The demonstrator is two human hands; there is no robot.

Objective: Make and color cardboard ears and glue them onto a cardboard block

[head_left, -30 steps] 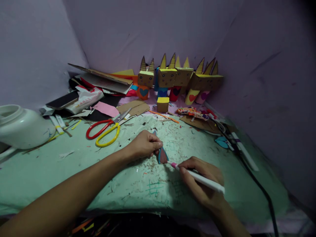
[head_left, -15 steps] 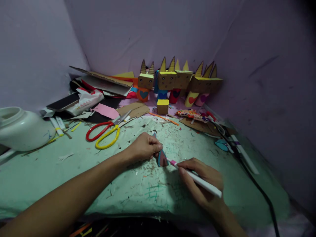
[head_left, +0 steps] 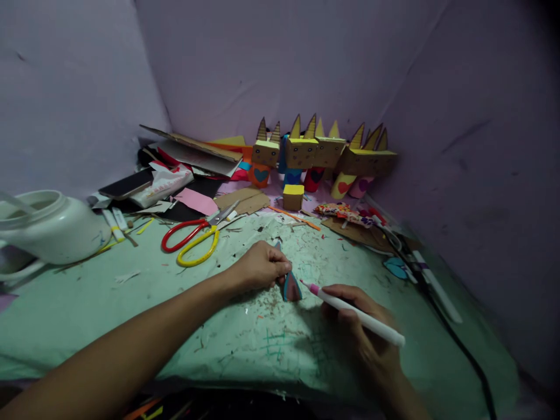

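Pinched in my left hand [head_left: 266, 265] is a small pointed cutout [head_left: 293, 288], brownish with a blue edge; its wide end shows below my fingers and its tip above them. My right hand [head_left: 365, 321] grips a white marker [head_left: 367, 319] with a pink collar. The marker's tip points left, just beside the cutout's right edge, with a small gap visible. Under both hands lies a green table cover [head_left: 236, 350] with small scraps and green grid lines drawn on it.
Red-and-yellow scissors [head_left: 198, 242] lie left of my left hand. A white pot [head_left: 65, 227] stands at far left. Cardboard figures [head_left: 301, 153] line the back, behind a small yellow-topped box [head_left: 293, 198]. Along the right runs a black cable [head_left: 455, 329].
The marker tip has moved slightly away from the cutout's edge. The whole view has shifted a little, so the table items appear lower and further right.
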